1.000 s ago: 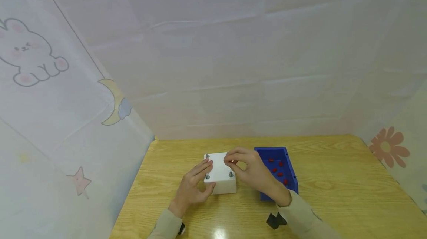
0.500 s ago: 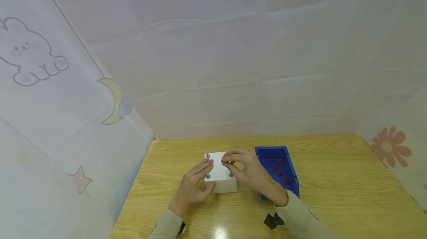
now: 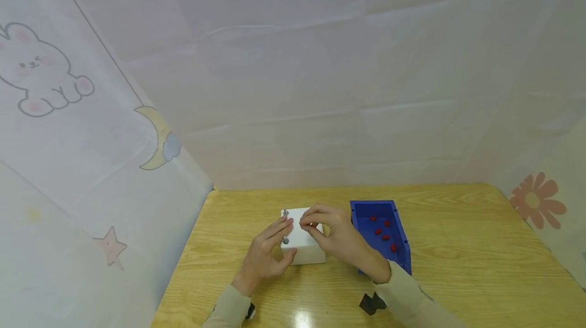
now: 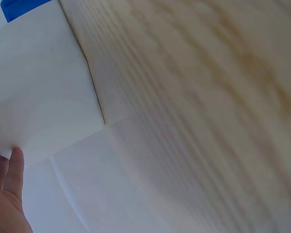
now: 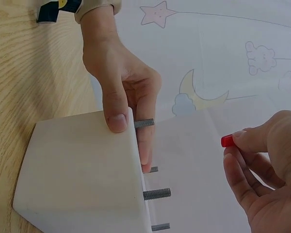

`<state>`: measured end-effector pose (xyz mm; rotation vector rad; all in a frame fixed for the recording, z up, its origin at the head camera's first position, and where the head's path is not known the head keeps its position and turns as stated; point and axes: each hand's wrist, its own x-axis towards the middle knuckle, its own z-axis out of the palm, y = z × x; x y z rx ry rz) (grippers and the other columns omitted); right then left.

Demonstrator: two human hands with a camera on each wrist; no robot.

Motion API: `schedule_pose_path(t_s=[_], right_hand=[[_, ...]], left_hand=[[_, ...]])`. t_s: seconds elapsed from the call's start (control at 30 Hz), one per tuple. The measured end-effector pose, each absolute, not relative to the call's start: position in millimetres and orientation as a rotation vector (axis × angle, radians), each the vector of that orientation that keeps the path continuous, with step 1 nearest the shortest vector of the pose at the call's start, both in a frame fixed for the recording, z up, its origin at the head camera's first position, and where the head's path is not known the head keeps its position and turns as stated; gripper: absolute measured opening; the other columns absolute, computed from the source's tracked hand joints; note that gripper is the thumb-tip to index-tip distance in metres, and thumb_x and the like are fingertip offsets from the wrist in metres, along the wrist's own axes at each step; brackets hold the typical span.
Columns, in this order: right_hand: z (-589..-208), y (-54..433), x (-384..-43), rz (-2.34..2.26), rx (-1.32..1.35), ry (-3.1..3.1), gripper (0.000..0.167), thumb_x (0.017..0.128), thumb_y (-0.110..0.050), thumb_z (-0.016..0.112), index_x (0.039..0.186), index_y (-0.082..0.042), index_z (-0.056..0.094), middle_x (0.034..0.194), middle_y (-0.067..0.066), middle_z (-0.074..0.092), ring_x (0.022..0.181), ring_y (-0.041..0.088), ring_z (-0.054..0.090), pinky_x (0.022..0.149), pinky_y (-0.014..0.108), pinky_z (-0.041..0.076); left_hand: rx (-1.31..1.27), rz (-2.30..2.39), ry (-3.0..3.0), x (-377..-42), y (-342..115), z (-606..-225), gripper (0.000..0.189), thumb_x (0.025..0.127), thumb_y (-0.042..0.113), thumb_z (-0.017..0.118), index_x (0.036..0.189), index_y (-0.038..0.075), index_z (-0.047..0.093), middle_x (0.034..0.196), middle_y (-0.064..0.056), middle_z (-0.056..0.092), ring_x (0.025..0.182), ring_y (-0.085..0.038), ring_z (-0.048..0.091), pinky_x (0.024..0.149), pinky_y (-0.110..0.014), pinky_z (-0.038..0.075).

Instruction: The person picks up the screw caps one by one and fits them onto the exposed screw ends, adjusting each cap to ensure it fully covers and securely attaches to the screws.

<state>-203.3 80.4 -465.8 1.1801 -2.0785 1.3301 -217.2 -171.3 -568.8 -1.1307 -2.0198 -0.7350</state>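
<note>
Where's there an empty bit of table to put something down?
The table is bare right of the blue tray, out toward the printed flower, and between the left hand and the table's left edge. It's crowded around the white block: left hand on it, right hand above it, blue tray close by.

Pieces point(image 3: 386, 237) lie in the tray point(image 3: 373, 209), right of the block point(image 3: 303, 247) on the table point(image 3: 462, 246).

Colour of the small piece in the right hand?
Red; the small piece shows best in the right wrist view.
</note>
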Motion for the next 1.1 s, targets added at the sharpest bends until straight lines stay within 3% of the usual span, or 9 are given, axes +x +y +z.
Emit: schedule_pose_path(t_s=[0.63, 1.1], right_hand=[[-467, 69, -206, 1.377, 1.231, -2.048, 0.025, 0.091, 0.009, 0.078, 0.103, -0.013, 0.079, 0.102, 0.001, 0.077, 0.088, 0.014, 0.074, 0.074, 0.021, 0.065], [-470, 63, -205, 1.352, 1.254, -2.035, 0.024, 0.090, 0.010, 0.078, 0.105, -0.009, 0.081, 0.101, 0.004, 0.077, 0.086, 0.014, 0.073, 0.073, 0.020, 0.064]], left_hand=[[-1.126, -0.753, -2.027, -218, -172, -572, 0.051, 0.098, 0.027, 0.071, 0.138, -0.005, 0.068, 0.135, -0.023, 0.071, 0.125, -0.047, 0.069, 0.109, -0.042, 0.060], [-1.137, -0.736, -2.016, -219, -172, -571, 0.052, 0.099, 0.029, 0.069, 0.140, -0.003, 0.066, 0.139, -0.022, 0.070, 0.125, -0.046, 0.069, 0.110, -0.040, 0.059]])
